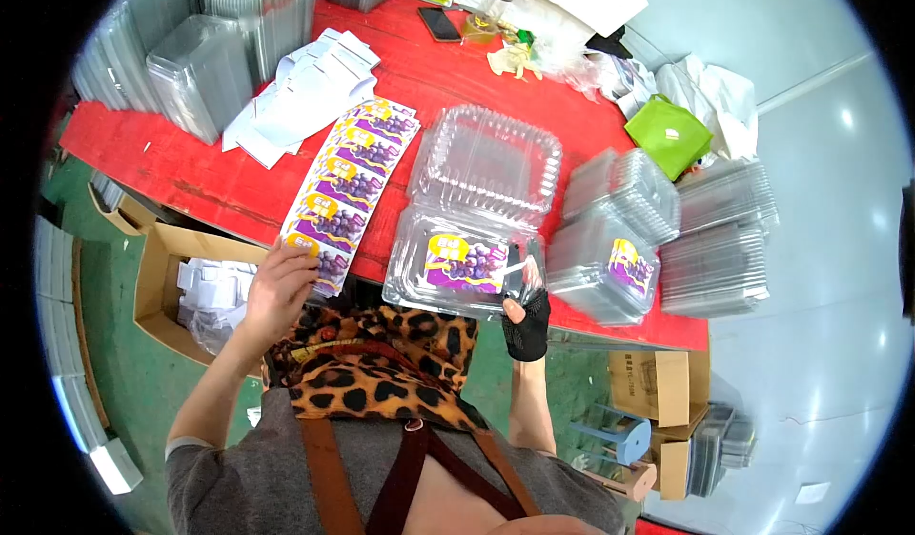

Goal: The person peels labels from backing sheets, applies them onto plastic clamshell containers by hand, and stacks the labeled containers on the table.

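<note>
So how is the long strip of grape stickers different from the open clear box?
The sticker strip is flat, but the open box is hollow, with its lid folded back.
The strip has several grape pictures in a row; the box has just one.
The bare left hand touches the strip's near end, while the black-gloved right hand is at the box's near right corner.
Both show purple grapes with a yellow patch.

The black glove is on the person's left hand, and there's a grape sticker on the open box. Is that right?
Not quite: the black glove is on the right hand, not the left, as the head view shows. And yes, there's a grape sticker on the open box.
</note>
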Demonstrator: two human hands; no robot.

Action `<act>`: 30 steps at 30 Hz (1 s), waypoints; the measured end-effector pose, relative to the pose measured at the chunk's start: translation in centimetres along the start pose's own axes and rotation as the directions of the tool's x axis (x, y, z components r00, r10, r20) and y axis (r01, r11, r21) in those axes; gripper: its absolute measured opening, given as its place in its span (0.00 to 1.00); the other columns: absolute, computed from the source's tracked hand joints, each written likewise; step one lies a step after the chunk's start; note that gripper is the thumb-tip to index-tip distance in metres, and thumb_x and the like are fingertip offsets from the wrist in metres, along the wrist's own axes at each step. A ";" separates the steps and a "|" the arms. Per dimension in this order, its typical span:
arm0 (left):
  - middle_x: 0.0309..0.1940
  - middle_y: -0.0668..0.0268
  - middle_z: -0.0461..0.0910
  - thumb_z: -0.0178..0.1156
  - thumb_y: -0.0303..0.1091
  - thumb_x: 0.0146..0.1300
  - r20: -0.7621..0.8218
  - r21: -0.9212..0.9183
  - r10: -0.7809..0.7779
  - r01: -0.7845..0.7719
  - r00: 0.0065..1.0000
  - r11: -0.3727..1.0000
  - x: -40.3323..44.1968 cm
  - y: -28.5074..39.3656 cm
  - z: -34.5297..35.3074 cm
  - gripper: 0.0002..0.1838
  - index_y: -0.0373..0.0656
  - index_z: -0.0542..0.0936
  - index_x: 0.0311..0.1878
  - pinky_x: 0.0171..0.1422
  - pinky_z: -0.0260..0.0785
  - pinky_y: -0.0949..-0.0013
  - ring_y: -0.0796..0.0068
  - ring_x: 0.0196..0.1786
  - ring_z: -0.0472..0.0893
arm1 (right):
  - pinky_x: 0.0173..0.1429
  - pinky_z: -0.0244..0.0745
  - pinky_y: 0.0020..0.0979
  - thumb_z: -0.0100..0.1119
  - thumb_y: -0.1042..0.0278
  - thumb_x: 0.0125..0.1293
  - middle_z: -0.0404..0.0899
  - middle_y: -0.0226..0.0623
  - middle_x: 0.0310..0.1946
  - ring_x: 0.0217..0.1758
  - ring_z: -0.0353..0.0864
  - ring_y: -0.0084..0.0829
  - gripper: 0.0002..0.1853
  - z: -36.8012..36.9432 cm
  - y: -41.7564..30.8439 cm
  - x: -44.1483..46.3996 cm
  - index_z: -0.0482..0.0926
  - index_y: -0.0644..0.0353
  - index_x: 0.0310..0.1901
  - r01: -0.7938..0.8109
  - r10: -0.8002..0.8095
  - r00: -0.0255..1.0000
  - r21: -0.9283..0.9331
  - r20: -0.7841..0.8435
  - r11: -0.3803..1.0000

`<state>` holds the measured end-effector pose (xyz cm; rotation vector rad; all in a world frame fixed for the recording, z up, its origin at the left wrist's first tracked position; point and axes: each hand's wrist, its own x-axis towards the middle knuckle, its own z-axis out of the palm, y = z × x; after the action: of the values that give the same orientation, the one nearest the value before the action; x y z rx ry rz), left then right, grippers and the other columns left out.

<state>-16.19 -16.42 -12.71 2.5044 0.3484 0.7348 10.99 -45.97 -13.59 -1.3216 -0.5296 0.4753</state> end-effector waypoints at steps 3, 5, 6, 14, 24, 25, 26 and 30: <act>0.45 0.61 0.85 0.66 0.18 0.48 0.002 0.023 0.019 -0.019 1.000 1.000 -0.1 -0.1 0.2 0.10 0.38 0.83 0.36 0.76 0.59 0.41 0.57 0.60 0.79 | 0.82 0.48 0.39 0.71 0.65 0.55 0.57 0.45 0.76 0.79 0.57 0.37 0.50 -0.3 0.5 0.8 0.53 0.72 0.75 0.017 -0.020 0.999 0.113 0.029 0.993; 0.46 0.61 0.85 0.66 0.18 0.48 0.019 0.040 0.013 -0.014 1.000 0.999 -0.1 0.3 0.0 0.10 0.39 0.83 0.36 0.77 0.58 0.41 0.57 0.60 0.79 | 0.79 0.57 0.42 0.71 0.61 0.55 0.62 0.50 0.73 0.75 0.65 0.42 0.49 -0.1 0.7 2.0 0.56 0.72 0.74 0.006 -0.016 0.999 0.220 0.043 0.975; 0.46 0.61 0.84 0.65 0.19 0.48 0.027 0.050 0.008 -0.010 1.000 0.999 0.1 0.5 -0.2 0.10 0.39 0.83 0.36 0.77 0.57 0.41 0.57 0.60 0.79 | 0.76 0.63 0.43 0.70 0.58 0.54 0.67 0.51 0.70 0.72 0.69 0.44 0.48 -0.1 0.0 2.3 0.59 0.72 0.73 -0.108 0.093 0.994 0.314 0.064 0.943; 0.64 0.61 0.74 0.68 0.32 0.54 0.178 -0.020 0.354 -0.356 0.918 0.934 2.3 5.6 0.3 0.26 0.45 0.79 0.59 0.79 0.54 0.45 0.58 0.68 0.72 | 0.73 0.70 0.43 0.57 0.65 0.65 0.77 0.53 0.62 0.65 0.77 0.44 0.31 0.8 -2.8 3.3 0.67 0.71 0.68 -0.372 0.344 0.924 0.591 0.165 0.716; 0.72 0.54 0.65 0.66 0.53 0.60 0.426 -0.176 0.361 -0.316 0.829 0.932 10.1 9.0 8.9 0.41 0.43 0.67 0.72 0.77 0.53 0.45 0.54 0.73 0.66 | 0.73 0.69 0.41 0.54 0.68 0.68 0.77 0.51 0.60 0.64 0.77 0.44 0.24 2.5 -6.1 4.4 0.70 0.70 0.63 -0.325 0.343 0.934 0.653 0.105 0.684; 0.74 0.53 0.62 0.66 0.55 0.59 0.386 -0.117 0.418 -0.406 0.822 0.906 10.1 8.5 9.8 0.43 0.43 0.65 0.74 0.78 0.50 0.43 0.52 0.75 0.63 | 0.69 0.73 0.39 0.56 0.67 0.68 0.81 0.49 0.55 0.59 0.80 0.41 0.19 2.5 -6.9 4.8 0.74 0.70 0.57 -0.329 0.318 0.938 0.637 0.137 0.697; 0.76 0.52 0.59 0.66 0.57 0.59 0.352 -0.054 0.475 -0.489 0.806 0.871 10.0 8.1 10.4 0.46 0.44 0.63 0.75 0.79 0.48 0.42 0.50 0.76 0.61 | 0.64 0.78 0.36 0.57 0.67 0.69 0.84 0.46 0.49 0.55 0.83 0.38 0.15 2.7 -7.7 5.0 0.79 0.69 0.51 -0.333 0.294 0.941 0.624 0.168 0.707; 0.78 0.51 0.54 0.66 0.59 0.57 0.369 -0.040 0.483 -0.506 0.794 0.862 9.7 8.1 10.5 0.49 0.46 0.60 0.77 0.82 0.37 0.38 0.47 0.80 0.51 | 0.56 0.80 0.29 0.58 0.69 0.69 0.86 0.41 0.40 0.46 0.85 0.32 0.08 2.9 -9.4 6.6 0.80 0.65 0.43 -0.357 0.409 0.909 0.650 0.077 0.671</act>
<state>-1.57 -23.73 -11.87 2.7454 -0.4501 0.4163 14.67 -41.52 -3.33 -0.7464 0.0186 0.8699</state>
